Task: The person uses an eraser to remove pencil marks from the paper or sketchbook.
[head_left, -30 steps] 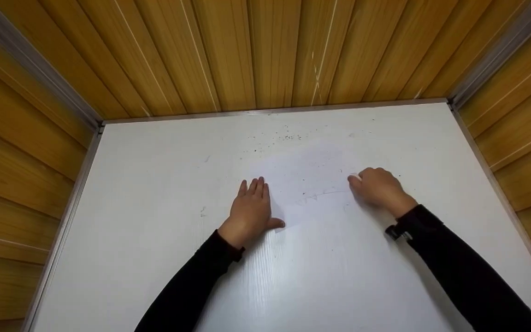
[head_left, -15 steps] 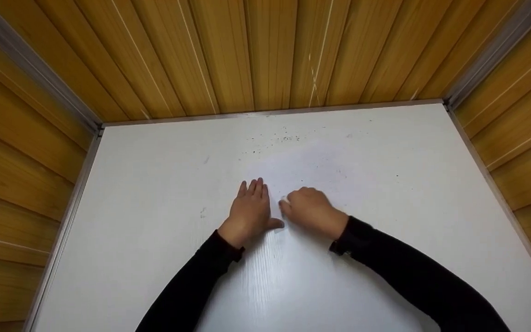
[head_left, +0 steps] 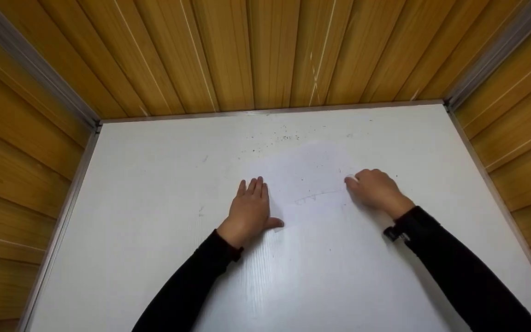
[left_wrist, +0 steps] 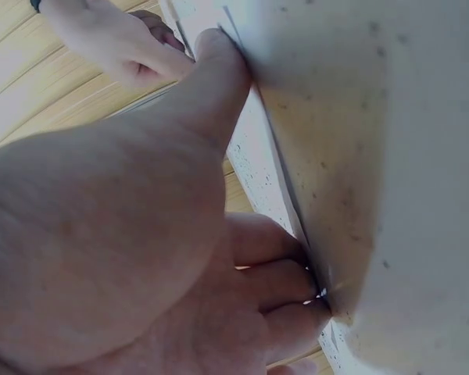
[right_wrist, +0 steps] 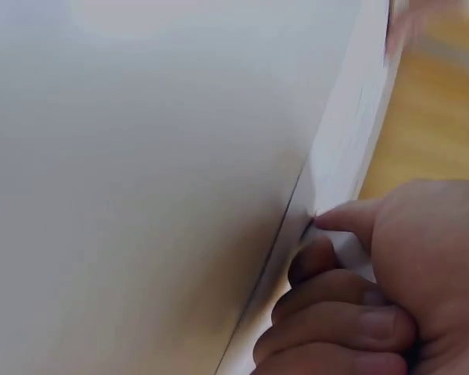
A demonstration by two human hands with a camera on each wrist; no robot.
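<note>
Paper sheet (head_left: 314, 184) on white table (head_left: 155, 193), eraser crumbs (head_left: 284, 137) beyond, wooden walls (head_left: 247, 50)

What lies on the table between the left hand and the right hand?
A white sheet of paper with faint pencil marks spans from the left hand to the right hand, seen in the head view.

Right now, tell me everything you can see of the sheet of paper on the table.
The sheet of paper is white, thin, nearly blending into the white table. It lies flat, bearing faint pencil marks. The left hand presses its left edge with flat fingers; the right hand, fingers curled, rubs a small white eraser near its right edge.
</note>
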